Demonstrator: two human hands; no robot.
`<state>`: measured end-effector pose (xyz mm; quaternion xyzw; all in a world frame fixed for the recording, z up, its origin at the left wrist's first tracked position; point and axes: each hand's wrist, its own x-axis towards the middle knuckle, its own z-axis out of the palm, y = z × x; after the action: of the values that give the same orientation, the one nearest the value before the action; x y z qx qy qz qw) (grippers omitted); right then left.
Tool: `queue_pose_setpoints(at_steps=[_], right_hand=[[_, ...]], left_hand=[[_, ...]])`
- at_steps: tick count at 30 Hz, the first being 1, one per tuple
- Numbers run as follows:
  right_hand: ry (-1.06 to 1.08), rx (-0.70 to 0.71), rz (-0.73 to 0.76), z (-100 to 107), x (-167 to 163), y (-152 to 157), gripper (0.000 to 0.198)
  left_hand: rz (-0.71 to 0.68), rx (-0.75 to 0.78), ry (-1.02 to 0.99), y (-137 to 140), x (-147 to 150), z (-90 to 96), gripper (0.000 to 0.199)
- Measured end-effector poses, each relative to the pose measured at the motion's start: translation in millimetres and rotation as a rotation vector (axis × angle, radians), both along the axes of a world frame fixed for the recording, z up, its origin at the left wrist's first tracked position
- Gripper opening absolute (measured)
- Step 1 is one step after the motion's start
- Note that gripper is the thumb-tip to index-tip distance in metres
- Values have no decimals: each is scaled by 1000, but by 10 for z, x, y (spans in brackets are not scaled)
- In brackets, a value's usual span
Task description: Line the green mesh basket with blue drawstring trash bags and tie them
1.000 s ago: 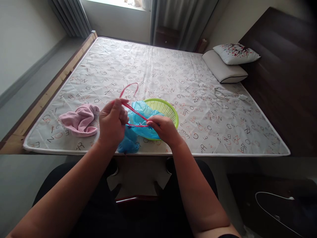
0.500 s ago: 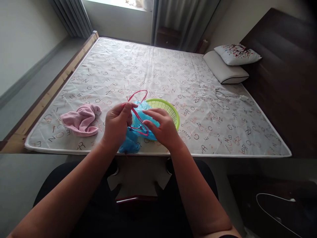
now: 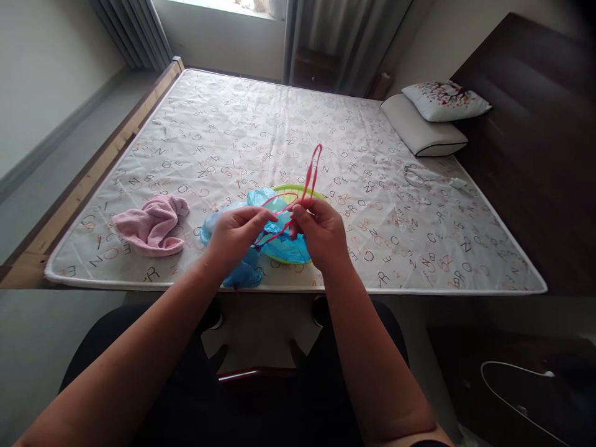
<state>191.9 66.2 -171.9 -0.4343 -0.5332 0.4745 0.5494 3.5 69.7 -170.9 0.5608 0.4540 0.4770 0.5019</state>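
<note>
Work seems unfinished: pink cord (image 3: 308,176) is looped and pinched by the right hand (image 3: 325,233); whether any is held by the left hand (image 3: 236,233) cannot be told.

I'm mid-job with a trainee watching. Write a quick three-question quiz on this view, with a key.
1. What colour is the cord in the right hand? A) green B) pinkish red C) black
2. True or false: the cloth lies nearer the left hand than the right hand.
3. What covers part of the basket?

Key: 1. B. 2. True. 3. Blue plastic.
</note>
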Motion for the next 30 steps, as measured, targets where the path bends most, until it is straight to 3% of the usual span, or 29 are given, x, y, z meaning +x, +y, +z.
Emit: queue_pose_setpoints(at_steps=[8,14,18,20,24,30], right_hand=[[-58,-24,18,39,-1,-65,34],[-294,176,-101,17,4,-88,16],[-409,355,-35,16,58,-36,26],[-464,373,50,-12,107,5,30],[-624,304,130,-88,226,69,20],[-778,335,-84,-71,293,62,10]], left_hand=[[-239,74,166,-33,115,73,38],[-260,54,172,26,64,-6,38],[-336,6,40,22,47,-6,42],[-365,-19,-21,16,45,13,44],[-322,-68,-87,26,50,9,43],[-171,-158,-153,71,84,-108,41]])
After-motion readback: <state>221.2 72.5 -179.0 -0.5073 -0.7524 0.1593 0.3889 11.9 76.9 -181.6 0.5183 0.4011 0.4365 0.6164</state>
